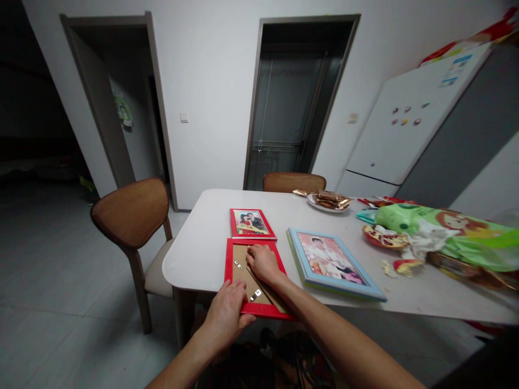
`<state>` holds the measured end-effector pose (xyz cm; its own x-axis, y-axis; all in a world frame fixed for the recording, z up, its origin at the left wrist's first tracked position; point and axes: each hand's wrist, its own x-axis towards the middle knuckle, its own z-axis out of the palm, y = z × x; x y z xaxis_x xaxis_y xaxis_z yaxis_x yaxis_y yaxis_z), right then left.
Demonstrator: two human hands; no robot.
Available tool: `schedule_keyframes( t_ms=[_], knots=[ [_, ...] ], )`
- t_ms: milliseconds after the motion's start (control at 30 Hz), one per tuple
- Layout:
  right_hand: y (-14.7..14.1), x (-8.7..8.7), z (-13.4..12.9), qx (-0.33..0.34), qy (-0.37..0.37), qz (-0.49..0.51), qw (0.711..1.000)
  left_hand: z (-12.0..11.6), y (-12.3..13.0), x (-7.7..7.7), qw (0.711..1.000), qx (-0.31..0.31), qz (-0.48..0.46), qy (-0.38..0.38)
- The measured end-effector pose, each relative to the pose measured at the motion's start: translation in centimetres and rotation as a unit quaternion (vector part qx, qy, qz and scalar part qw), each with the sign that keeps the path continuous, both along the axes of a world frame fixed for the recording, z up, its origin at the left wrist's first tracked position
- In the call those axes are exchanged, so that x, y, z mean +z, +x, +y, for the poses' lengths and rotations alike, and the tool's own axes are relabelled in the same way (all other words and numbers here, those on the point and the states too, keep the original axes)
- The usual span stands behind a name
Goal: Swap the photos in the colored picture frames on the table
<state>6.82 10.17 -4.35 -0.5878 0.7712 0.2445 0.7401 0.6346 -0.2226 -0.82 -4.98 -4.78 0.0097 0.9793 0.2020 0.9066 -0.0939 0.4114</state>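
Note:
A red picture frame (229,266) lies face down at the table's near edge, its brown backing board (240,254) showing with metal clips (255,295) on it. My left hand (230,303) holds the lower left corner of this frame, thumb along the near edge. My right hand (263,262) rests on the upper part of the backing, fingers curled down; whatever is under the fingertips is hidden. Just beyond lies a second red frame (251,223), face up with a photo of two people. To the right is a stack of frames, a light blue one (330,262) on top.
A plate (314,202) of gold-wrapped packets stands at the back. On the right are a cut pomegranate (385,237), peel pieces (406,267), crumpled tissue (430,237) and a green bag (466,232). Chairs (132,213) stand at the left and far sides of the white table (194,243).

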Motion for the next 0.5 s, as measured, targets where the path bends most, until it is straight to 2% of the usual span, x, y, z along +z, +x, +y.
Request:
schedule_keyframes(
  t_ms=[267,400,500],
  knots=[
    [0.3,0.3,0.2,0.03,-0.016,0.009,0.999,-0.1,-0.1,-0.2,1.0,0.005,-0.01,0.018],
    [2.6,0.6,-0.5,0.038,-0.019,0.042,0.998,-0.1,0.0,-0.3,1.0,0.004,0.0,0.019],
    [5.1,0.9,-1.8,0.037,-0.039,0.022,0.998,-0.1,0.2,-0.2,1.0,0.01,0.004,0.017]
  ],
)
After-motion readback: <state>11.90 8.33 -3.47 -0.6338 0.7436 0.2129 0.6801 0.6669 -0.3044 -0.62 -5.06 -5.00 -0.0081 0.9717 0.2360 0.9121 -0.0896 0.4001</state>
